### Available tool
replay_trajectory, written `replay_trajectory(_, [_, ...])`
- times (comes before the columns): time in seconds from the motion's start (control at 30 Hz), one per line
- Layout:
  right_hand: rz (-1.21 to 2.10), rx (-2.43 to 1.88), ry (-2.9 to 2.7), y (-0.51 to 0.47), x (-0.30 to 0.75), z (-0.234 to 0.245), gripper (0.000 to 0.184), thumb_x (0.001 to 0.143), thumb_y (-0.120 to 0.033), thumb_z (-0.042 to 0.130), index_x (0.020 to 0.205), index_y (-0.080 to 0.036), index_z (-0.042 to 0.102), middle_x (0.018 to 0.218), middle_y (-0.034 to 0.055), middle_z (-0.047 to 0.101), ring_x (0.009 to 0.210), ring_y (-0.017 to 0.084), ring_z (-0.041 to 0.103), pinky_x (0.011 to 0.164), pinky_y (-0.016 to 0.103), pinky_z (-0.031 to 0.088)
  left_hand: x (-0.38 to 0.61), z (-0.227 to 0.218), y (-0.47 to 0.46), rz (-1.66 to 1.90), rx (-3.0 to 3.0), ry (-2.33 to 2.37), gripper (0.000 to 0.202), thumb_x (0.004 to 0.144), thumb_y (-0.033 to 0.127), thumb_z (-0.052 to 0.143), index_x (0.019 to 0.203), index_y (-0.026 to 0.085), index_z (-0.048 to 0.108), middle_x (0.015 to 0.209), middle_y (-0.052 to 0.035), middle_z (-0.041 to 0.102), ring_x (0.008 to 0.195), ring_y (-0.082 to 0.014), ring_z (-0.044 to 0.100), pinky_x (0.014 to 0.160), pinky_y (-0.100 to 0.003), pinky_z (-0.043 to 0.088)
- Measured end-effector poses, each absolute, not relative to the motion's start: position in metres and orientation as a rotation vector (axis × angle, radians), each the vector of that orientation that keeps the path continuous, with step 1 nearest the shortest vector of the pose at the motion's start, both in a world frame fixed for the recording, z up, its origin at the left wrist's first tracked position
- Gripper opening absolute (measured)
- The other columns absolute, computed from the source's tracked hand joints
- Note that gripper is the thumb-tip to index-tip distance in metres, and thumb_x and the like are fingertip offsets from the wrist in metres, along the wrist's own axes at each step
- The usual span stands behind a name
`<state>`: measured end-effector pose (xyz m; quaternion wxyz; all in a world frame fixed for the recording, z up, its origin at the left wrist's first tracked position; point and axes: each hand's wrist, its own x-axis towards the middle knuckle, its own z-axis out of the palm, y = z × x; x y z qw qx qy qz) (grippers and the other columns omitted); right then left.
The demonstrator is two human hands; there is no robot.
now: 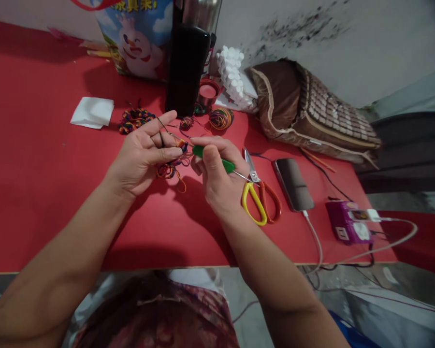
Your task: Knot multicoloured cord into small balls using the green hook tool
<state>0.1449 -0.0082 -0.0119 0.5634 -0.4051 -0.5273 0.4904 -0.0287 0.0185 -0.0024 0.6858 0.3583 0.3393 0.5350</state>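
My left hand [147,152] is palm up over the red table [39,159], fingers bent, with multicoloured threads [170,166] looped round them and pinched near the fingertips. A black strand crosses its fingers. My right hand [217,176] is closed round a green-handled tool [213,158], whose tip meets the threads at my left fingertips. A thin metal end sticks out to the right of the handle.
Scissors with yellow and orange handles [261,195] lie just right of my right hand, then a phone [293,183] on a cable and a purple box [348,227]. Behind are thread bundles [221,117], knotted pieces [134,120], a white tissue [92,112], a black bottle [186,67] and a cushion [311,111].
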Motion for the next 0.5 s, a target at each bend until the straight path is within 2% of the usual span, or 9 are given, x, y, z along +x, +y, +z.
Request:
replay_trajectory(0.1, [1.01, -0.864, -1.183, -0.006, 0.143, -0.012, 0.034, 0.093, -0.065, 0.08, 0.097, -0.032, 0.084, 0.082, 0.0008, 0.067, 0.065, 0.016, 0.056, 0.061, 0.035, 0.05, -0.034, -0.003, 0.021, 1.172, 0.89, 0.771, 0.065, 0.065, 0.016, 0.101, 0.125, 0.03, 0.08, 0.078, 0.0051, 0.074, 0.076, -0.0171, 0.073, 0.068, -0.029, 0.058])
replay_trajectory(0.27, [0.997, -0.811, -1.169, -0.004, 0.146, -0.008, 0.023, 0.095, -0.055, 0.083, 0.091, -0.033, 0.087, 0.073, -0.0015, 0.063, 0.061, 0.014, 0.054, 0.059, 0.033, 0.048, -0.036, 0.0, 0.021, 1.178, 0.876, 0.743, 0.061, 0.065, 0.011, 0.098, 0.122, 0.026, 0.081, 0.076, 0.0043, 0.071, 0.067, -0.0139, 0.068, 0.064, -0.029, 0.055])
replay_trajectory(0.5, [1.005, -0.912, -1.242, -0.003, 0.159, 0.0, 0.032, 0.096, -0.059, 0.079, 0.091, -0.028, 0.084, 0.074, -0.0004, 0.06, 0.063, 0.013, 0.056, 0.057, 0.032, 0.049, -0.041, 0.001, 0.023, 1.115, 0.87, 0.729, 0.064, 0.062, 0.015, 0.103, 0.122, 0.025, 0.083, 0.074, 0.0041, 0.072, 0.063, -0.0129, 0.064, 0.063, -0.028, 0.052])
